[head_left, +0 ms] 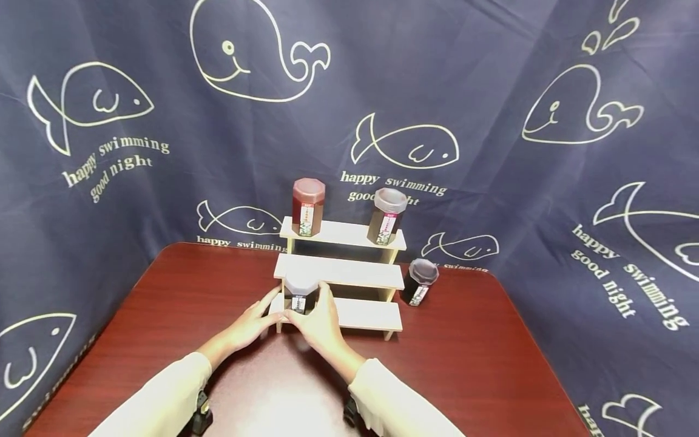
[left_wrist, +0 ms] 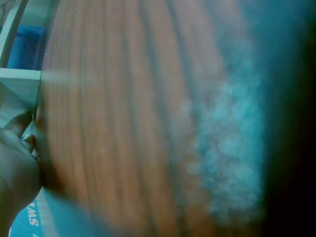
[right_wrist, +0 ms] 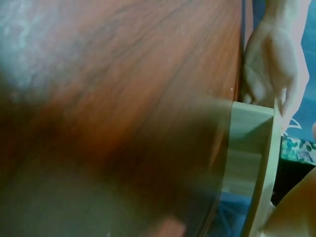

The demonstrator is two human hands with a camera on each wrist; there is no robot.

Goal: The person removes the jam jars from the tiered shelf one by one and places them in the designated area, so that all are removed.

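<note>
A dark octagonal jar (head_left: 301, 292) with a whitish lid and a pale label stands at the left end of the lowest step of a small white three-tier shelf (head_left: 363, 312). My right hand (head_left: 322, 321) grips this jar, thumb across its front and fingers along its right side. Beside the jar, my left hand (head_left: 248, 325) reaches to the left end of the shelf with fingers extended, its thumb tip close to the right thumb. The right wrist view shows the left hand (right_wrist: 274, 64) against the shelf's end.
On the top tier stand a red-lidded jar (head_left: 308, 207) at left and a pale-lidded brown jar (head_left: 387, 216) at right. Another dark jar (head_left: 420, 282) stands on the reddish-brown table (head_left: 464, 364), right of the shelf. A navy curtain (head_left: 480, 67) with fish drawings hangs behind.
</note>
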